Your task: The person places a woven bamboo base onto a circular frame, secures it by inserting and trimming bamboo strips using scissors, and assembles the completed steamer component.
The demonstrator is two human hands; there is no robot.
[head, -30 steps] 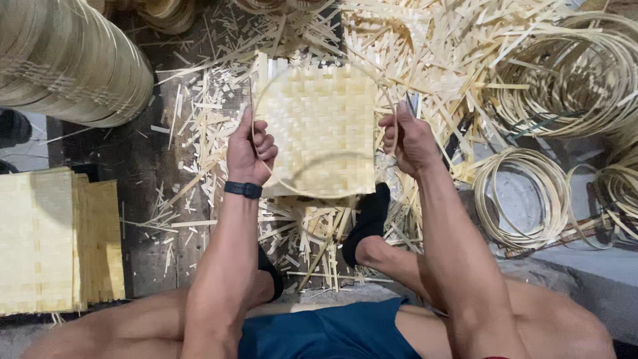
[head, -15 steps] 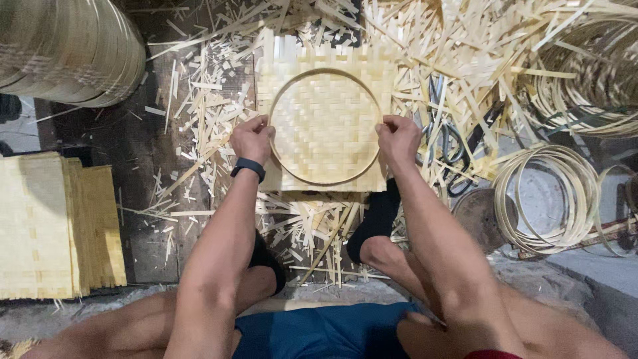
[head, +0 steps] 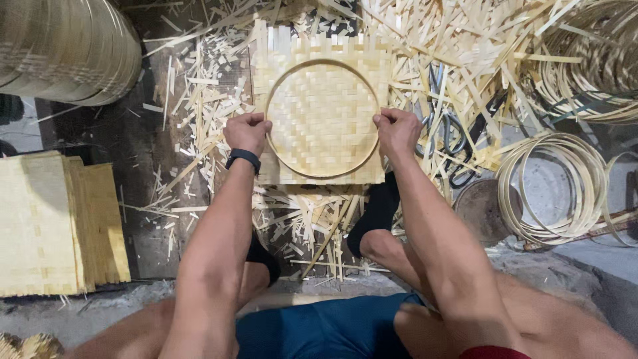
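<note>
A square woven bamboo mat point(head: 323, 100) lies flat on the floor in front of me. On top of it sits a thin round bamboo hoop point(head: 321, 174). My left hand point(head: 247, 131), with a black wristband, grips the hoop's left side. On the opposite side, my right hand point(head: 397, 131) is closed on the hoop's right edge. Both hands press the hoop against the mat.
Bamboo strips and offcuts point(head: 465, 60) litter the floor around the mat. A stack of woven mats point(head: 60, 223) lies at the left, stacked round trays point(head: 66, 46) at top left, coiled hoops point(head: 558, 186) at the right. Scissors point(head: 445, 133) rest right of the mat. My black-socked foot point(head: 375, 213) is below the mat.
The mat and hoop have come down from a raised, tilted hold to lie flat on the floor, and my hands have slid to the hoop's sides.
</note>
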